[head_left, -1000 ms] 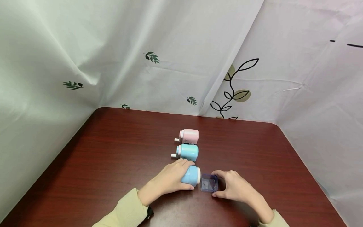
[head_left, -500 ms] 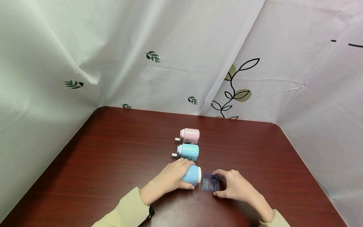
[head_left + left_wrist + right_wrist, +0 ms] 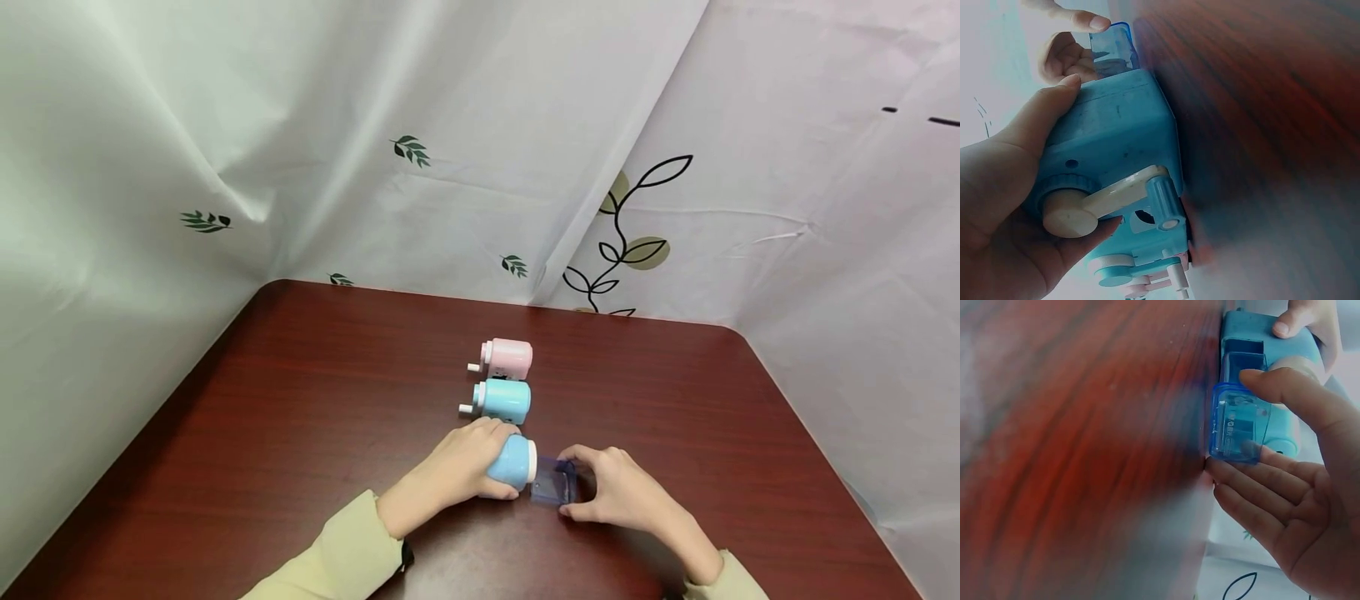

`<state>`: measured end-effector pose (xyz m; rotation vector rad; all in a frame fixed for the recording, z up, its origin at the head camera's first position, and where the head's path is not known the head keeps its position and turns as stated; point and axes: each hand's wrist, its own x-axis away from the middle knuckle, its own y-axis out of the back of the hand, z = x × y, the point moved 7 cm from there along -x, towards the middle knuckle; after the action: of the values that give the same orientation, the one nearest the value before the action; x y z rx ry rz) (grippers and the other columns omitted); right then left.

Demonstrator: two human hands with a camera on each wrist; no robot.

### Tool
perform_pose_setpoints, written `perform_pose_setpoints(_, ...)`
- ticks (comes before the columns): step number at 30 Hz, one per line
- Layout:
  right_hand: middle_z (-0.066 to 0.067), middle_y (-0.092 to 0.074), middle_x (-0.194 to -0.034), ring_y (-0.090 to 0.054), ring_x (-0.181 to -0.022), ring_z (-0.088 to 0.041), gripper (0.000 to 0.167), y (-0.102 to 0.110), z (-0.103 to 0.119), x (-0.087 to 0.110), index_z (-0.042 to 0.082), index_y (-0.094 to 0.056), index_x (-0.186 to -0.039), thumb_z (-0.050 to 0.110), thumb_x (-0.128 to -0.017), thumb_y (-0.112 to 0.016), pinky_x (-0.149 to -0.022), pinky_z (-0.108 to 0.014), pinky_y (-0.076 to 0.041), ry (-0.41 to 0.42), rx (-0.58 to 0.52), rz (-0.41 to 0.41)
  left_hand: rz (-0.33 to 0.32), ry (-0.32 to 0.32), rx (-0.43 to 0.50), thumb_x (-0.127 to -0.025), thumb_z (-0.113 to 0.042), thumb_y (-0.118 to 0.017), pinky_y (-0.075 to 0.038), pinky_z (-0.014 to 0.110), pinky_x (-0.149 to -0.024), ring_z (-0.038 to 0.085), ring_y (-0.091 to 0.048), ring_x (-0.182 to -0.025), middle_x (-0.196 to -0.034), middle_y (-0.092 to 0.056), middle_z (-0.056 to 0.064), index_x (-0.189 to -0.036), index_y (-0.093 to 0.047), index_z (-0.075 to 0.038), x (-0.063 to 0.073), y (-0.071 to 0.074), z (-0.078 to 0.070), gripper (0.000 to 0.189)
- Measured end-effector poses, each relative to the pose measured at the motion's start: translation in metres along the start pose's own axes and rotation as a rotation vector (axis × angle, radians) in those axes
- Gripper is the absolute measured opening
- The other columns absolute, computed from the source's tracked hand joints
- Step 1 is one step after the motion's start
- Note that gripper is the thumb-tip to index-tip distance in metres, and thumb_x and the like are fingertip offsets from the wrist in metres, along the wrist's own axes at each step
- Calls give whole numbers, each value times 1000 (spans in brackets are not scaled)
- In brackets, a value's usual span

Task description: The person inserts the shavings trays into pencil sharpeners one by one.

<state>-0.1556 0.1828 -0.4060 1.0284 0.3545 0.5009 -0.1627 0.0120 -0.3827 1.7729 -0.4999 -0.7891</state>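
My left hand (image 3: pixel 461 467) grips a blue crank pencil sharpener (image 3: pixel 510 463) lying on its side, thumb and fingers around its body. In the left wrist view its crank handle (image 3: pixel 1163 203) and pencil hole (image 3: pixel 1144 217) face the camera. My right hand (image 3: pixel 626 492) pinches a clear blue shavings drawer (image 3: pixel 552 483) between thumb and fingers. The right wrist view has the drawer's inner end at the slot (image 3: pixel 1244 347) in the sharpener body, with most of the drawer still outside.
Beyond the left hand, a light-blue sharpener (image 3: pixel 506 402) and a pink sharpener (image 3: pixel 510 358) lie in a row, cranks pointing left. All rest on a dark red wooden table (image 3: pixel 352 375). White patterned cloth (image 3: pixel 465 167) hangs behind and at both sides.
The drawer has moved slightly left toward the sharpener, narrowing the gap until the two meet in the head view. Both hands keep their holds; the head view has shifted slightly.
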Motion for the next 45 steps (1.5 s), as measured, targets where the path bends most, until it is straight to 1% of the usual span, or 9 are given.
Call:
perform_pose_setpoints(6, 5, -72, -94, -58, -75, 4, 50, -3, 3, -7, 12, -65, -109, 34, -68, -85, -66, -18, -47, 19, 19, -1, 2, 8, 7, -69, -46, -82, -52, 28, -82, 14, -59, -97, -103, -64, 1, -116, -59, -8, 0, -1, 0, 64)
perform_pose_setpoints(10, 6, -72, -94, -58, -75, 4, 51, -4, 4, -10, 12, -65, -109, 33, -67, -85, -67, -18, -47, 28, 20, -5, 10, 9, 16, -69, -46, -81, -52, 29, -83, 15, -60, -98, -104, -64, 2, -117, -59, -8, 0, -1, 0, 65)
perform_pose_setpoints(19, 5, -72, -97, -56, -76, 4, 53, -6, 10, -17, 11, -65, -109, 38, -68, -85, -68, -18, -47, 66, 45, -3, 18, 9, 10, -70, -47, -81, -52, 29, -84, 16, -60, -100, -105, -64, 2, -117, -59, -8, 0, 0, -1, 65)
perform_pose_setpoints(22, 4, -72, -97, -54, -74, 3, 54, -7, 11, -19, 11, -65, -110, 38, -68, -85, -67, -17, -46, 72, 45, 1, 21, 9, 6, -70, -47, -81, -52, 30, -85, 16, -61, -101, -106, -64, 2, -118, -59, -8, 0, 0, 0, 66)
perform_pose_setpoints(28, 5, -72, -95, -53, -72, 3, 54, -9, 14, -23, 11, -64, -111, 37, -69, -85, -65, -16, -44, 80, 42, 9, 14, 3, 6, -69, -48, -81, -52, 29, -85, 16, -61, -101, -106, -64, 2, -118, -59, -8, 0, -1, 0, 66)
perform_pose_setpoints(33, 6, -72, -97, -55, -74, 3, 56, -9, 16, -24, 12, -65, -113, 39, -69, -84, -67, -18, -46, 85, 71, 8, 9, 2, 24, -69, -46, -82, -52, 29, -84, 16, -61, -100, -105, -65, 2, -117, -59, -8, 0, -1, 0, 65)
perform_pose_setpoints(37, 7, -72, -98, -54, -74, 3, 57, -10, 17, -25, 12, -64, -115, 41, -70, -83, -67, -18, -46, 83, 91, 26, 4, 1, 31, -69, -46, -82, -52, 29, -83, 16, -61, -98, -105, -65, 2, -116, -59, -8, 1, -1, 0, 64)
perform_pose_setpoints(40, 6, -71, -97, -53, -73, 2, 58, -11, 19, -26, 11, -64, -116, 41, -70, -83, -67, -18, -46, 86, 91, 34, 1, 3, 33, -69, -46, -82, -52, 29, -82, 16, -61, -98, -104, -65, 2, -116, -60, -8, 1, -2, 1, 64)
perform_pose_setpoints(45, 4, -72, -97, -54, -74, 2, 58, -10, 21, -28, 9, -65, -114, 40, -69, -84, -67, -19, -46, 79, 71, 22, -2, 3, 33, -69, -46, -82, -52, 30, -82, 16, -62, -98, -105, -65, 2, -117, -60, -8, 1, -2, 2, 65)
